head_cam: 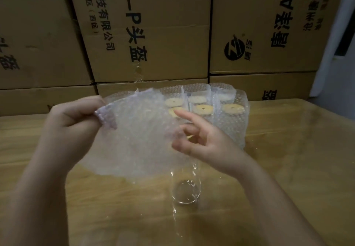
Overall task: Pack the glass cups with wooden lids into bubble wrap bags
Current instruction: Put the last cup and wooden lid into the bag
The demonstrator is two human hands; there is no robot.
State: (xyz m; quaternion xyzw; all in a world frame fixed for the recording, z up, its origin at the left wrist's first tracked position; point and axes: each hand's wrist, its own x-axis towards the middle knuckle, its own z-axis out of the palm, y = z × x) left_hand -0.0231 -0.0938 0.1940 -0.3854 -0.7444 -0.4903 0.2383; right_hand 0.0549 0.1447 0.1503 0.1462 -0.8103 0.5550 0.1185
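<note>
Two bare hands: left hand [73,119] at left edge of the bubble wrap bag [138,140], right hand [203,140] at its right edge. Left forearm [38,188] and right forearm [269,197], below the bag, uncovered along their whole visible length. Slim fingers. Dim light, nail detail unreadable.

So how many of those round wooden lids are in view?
6 wooden lids: back row left, middle, right; front row left, middle, right. The raised bubble wrap bag may hide more.
</note>
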